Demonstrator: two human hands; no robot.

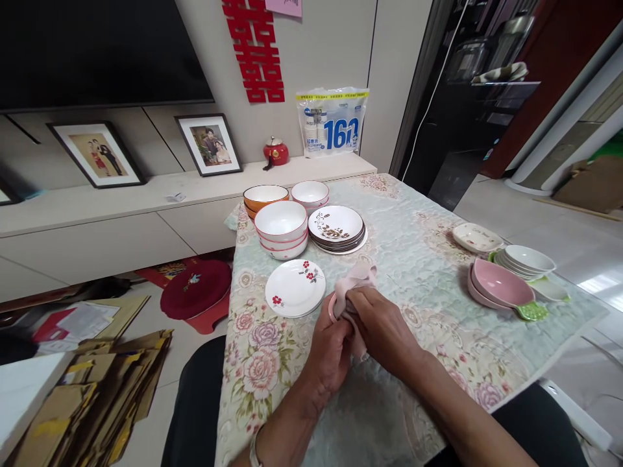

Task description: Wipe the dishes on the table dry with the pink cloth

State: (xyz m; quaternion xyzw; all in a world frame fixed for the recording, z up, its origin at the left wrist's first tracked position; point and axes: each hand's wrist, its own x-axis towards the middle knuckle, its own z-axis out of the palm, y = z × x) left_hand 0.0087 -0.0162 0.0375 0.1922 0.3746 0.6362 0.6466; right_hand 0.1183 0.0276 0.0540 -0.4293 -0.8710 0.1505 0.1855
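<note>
My left hand (pixel 327 350) is closed around a small pink-rimmed dish (pixel 332 309), most of which my fingers and a cloth hide. With bent fingers, my right hand (pixel 384 324) presses a pale pink cloth (pixel 359 275) against and into that dish. Both hands are together above the near part of the table. Just beyond them on the left lie white plates with red flowers (pixel 292 288). Behind these stand stacked white bowls with red rims (pixel 281 224) and a pile of dark-edged floral plates (pixel 335 224).
Orange bowls (pixel 265 193) and another white bowl (pixel 310 192) stand at the table's far left. Toward the right edge sit pink leaf-shaped dishes (pixel 501 283), small white bowls (pixel 528 258) and an oval dish (pixel 477 237). A floral tablecloth (pixel 399 259) covers the table. A red stool (pixel 197 292) stands left.
</note>
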